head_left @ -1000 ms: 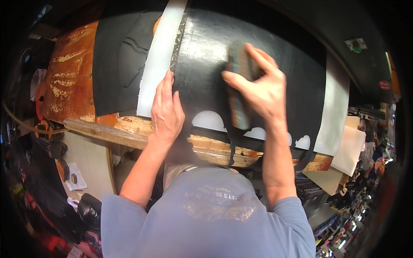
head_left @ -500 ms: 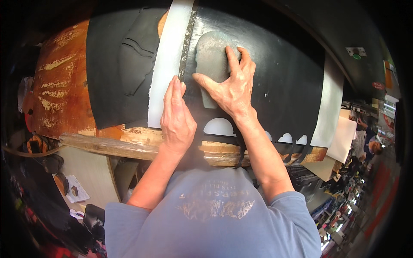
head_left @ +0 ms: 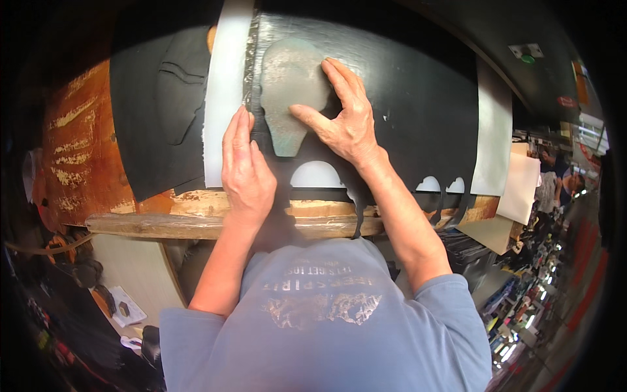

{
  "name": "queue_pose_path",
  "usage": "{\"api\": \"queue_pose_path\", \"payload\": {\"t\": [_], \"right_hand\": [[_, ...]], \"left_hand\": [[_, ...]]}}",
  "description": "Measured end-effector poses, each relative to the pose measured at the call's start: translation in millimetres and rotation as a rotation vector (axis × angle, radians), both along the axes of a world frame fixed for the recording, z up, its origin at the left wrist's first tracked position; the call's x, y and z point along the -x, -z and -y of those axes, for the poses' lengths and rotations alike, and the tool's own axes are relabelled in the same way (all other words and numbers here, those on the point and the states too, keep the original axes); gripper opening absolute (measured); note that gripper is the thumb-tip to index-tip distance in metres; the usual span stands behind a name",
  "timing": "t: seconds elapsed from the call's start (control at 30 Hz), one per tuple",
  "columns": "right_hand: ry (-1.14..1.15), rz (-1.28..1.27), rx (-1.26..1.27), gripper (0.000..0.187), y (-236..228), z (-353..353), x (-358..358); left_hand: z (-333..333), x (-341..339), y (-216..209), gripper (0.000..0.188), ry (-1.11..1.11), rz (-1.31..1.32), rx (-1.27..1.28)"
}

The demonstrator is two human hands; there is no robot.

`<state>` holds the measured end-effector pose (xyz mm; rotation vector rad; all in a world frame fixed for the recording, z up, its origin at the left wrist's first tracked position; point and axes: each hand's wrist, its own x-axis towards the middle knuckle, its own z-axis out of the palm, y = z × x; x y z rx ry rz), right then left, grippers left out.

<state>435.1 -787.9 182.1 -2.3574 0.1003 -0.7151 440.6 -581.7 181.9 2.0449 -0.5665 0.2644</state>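
Observation:
A grey-green template (head_left: 287, 78), wide and rounded at the far end and narrowing toward me, lies flat on a black sheet (head_left: 418, 98) with a dull sheen. My right hand (head_left: 349, 127) is on the template's right side, thumb on its face and fingertips at its edge. To its left, my left hand (head_left: 248, 173) points away from me with its fingers pressed together. Its fingertips meet the sheet's rough left edge, beside a white strip (head_left: 225, 85). A thin bright line shows at those tips; what they pinch is too small to make out.
Half-round cutouts (head_left: 317, 175) line the sheet's near side, with dark offcuts hanging over the bench's wooden front edge (head_left: 157, 225). Left lies another black piece (head_left: 140, 124) on scuffed brown board (head_left: 78, 144). A dark panel with a green button (head_left: 527, 59) rises at right.
My view has shifted, so the bench appears further left. The fingers of my right hand have drawn together along the template's edge, and more of its narrow end shows. My left fingertips remain near the sheet's edge.

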Motion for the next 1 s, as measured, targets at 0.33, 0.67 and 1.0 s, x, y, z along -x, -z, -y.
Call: {"api": "queue_pose_path", "payload": {"t": [0.33, 0.67, 1.0], "right_hand": [[0.093, -0.064, -0.475, 0.047, -4, 34, 69], [0.258, -0.04, -0.681, 0.025, -21, 53, 114], [0.167, -0.332, 0.077, 0.117, -34, -55, -24]], "left_hand": [[-62, 74, -2, 0.022, -0.01, -0.094, -0.107], [-54, 74, 15, 0.014, -0.088, 0.062, -0.192], [-53, 75, 14, 0.016, -0.109, 0.01, -0.209]]}}
